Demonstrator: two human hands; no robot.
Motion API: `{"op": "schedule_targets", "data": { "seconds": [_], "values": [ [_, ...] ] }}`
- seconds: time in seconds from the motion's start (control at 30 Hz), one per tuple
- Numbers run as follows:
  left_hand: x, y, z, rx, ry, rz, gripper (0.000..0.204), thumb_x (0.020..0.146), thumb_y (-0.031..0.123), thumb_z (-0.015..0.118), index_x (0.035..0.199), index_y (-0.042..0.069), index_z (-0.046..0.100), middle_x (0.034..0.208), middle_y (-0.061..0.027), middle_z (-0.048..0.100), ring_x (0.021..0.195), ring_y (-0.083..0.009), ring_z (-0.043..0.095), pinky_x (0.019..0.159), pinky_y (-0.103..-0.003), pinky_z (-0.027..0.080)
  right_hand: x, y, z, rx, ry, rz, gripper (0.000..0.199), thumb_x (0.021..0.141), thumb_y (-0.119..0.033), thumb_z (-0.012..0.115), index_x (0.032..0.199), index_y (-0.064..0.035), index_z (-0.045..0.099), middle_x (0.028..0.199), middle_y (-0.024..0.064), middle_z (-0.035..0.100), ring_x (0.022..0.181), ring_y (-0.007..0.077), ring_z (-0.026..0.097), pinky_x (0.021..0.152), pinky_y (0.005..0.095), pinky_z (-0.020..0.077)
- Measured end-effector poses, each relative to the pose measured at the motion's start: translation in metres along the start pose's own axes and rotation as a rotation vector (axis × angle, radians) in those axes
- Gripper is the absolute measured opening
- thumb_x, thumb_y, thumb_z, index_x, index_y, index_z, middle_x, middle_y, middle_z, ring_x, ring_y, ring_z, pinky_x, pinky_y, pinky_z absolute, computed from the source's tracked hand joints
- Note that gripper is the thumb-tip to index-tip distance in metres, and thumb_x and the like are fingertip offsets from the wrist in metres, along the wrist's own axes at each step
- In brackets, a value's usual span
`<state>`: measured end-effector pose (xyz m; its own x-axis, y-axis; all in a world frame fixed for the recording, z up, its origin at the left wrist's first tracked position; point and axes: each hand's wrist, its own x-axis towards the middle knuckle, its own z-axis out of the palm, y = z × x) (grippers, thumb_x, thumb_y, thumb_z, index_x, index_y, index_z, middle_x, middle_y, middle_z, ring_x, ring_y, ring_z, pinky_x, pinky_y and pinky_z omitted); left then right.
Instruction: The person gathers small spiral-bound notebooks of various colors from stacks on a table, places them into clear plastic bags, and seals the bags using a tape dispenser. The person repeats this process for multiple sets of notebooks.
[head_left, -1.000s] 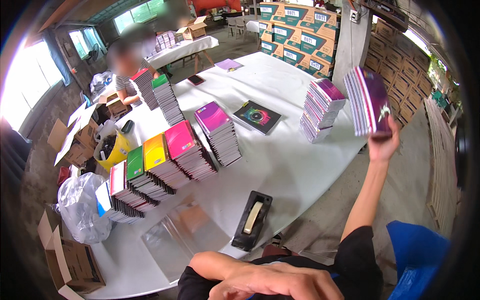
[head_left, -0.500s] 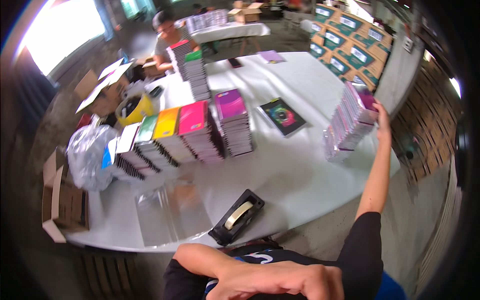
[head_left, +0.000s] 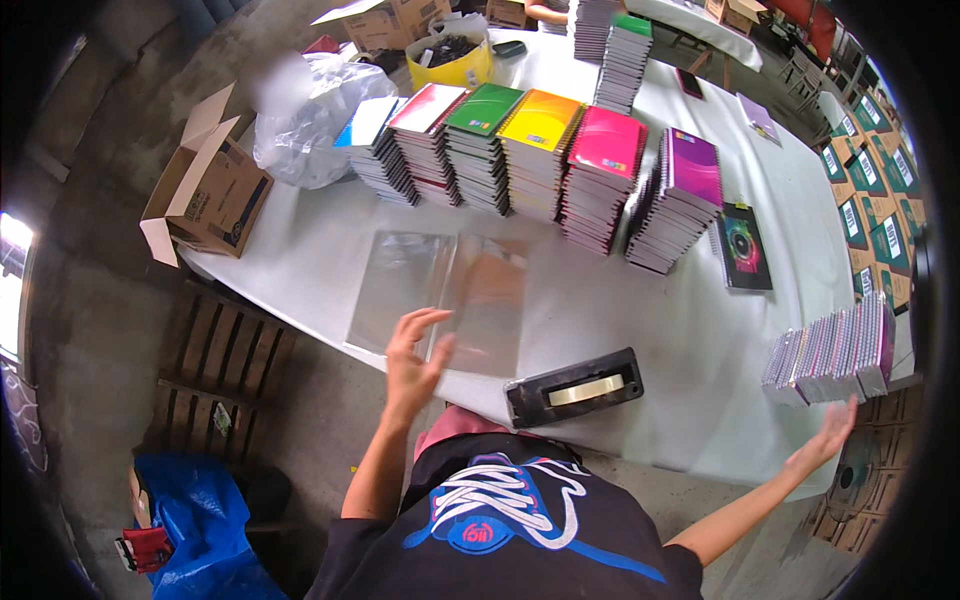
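My left hand [head_left: 412,360] is over the near edge of the clear plastic bags [head_left: 400,275], its fingers curved and apart with nothing in them. At the table's right end my right hand [head_left: 828,436] is beside a stack of plastic-wrapped notebooks [head_left: 825,350], fingers stretched out; contact with the stack cannot be made out. A black tape dispenser [head_left: 525,402] with a roll of pale tape [head_left: 587,390] lies near the front edge, between my hands. Beyond the bags several stacks of spiral notebooks stand in a row, among them yellow [head_left: 540,122], pink [head_left: 606,140] and purple [head_left: 695,165].
A black-covered notebook [head_left: 742,250] lies right of the purple stack. At the left are an open cardboard box [head_left: 225,205], a bulky clear plastic bag [head_left: 315,140] and a yellow tub [head_left: 452,70]. Patterned cartons [head_left: 880,180] are piled beyond the table's right side.
The view has swung left and down. My left hand has gone from before my body out to the plastic bags. My right hand has come off the wrapped notebooks' far side to their near side.
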<state>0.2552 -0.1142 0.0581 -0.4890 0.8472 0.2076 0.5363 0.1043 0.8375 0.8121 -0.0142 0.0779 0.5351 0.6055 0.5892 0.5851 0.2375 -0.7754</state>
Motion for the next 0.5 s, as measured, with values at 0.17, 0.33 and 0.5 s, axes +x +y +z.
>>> {"op": "schedule_targets", "data": {
  "seconds": [0.17, 0.33, 0.5],
  "values": [
    [0.028, -0.129, -0.057, 0.319, 0.249, -0.146, 0.029, 0.08, 0.016, 0.067, 0.108, 0.011, 0.064, 0.114, -0.0067, 0.056, 0.103, -0.021, 0.055, 0.084, -0.035, 0.045, -0.076, -0.02, 0.042, 0.112, -0.127, 0.396, 0.036, 0.09, -0.015, 0.055, 0.125, -0.0048, 0.052, 0.129, 0.0044, 0.05, 0.119, 0.0196, 0.044, 0.101, 0.0324, 0.0356],
    [0.088, -0.158, -0.098, 0.13, 0.277, -0.144, 0.026, 0.082, 0.016, 0.066, 0.107, 0.011, 0.065, 0.114, -0.0057, 0.056, 0.103, -0.0203, 0.055, 0.085, -0.033, 0.045, -0.113, -0.116, 0.102, 0.156, -0.183, 0.227, 0.029, 0.089, -0.01, 0.055, 0.116, -0.001, 0.057, 0.113, 0.0046, 0.058, 0.106, 0.015, 0.051, 0.092, 0.0268, 0.0393],
    [0.177, -0.178, -0.124, -0.387, 0.144, -0.154, 0.025, 0.084, 0.016, 0.065, 0.107, 0.005, 0.064, 0.111, -0.0088, 0.056, 0.099, -0.0201, 0.059, 0.081, -0.031, 0.047, -0.166, -0.216, 0.196, 0.224, -0.412, 0.131, 0.018, 0.087, -0.006, 0.058, 0.103, -0.0006, 0.062, 0.1, 0.0043, 0.061, 0.09, 0.0128, 0.057, 0.083, 0.0267, 0.0435]
  ]
}}
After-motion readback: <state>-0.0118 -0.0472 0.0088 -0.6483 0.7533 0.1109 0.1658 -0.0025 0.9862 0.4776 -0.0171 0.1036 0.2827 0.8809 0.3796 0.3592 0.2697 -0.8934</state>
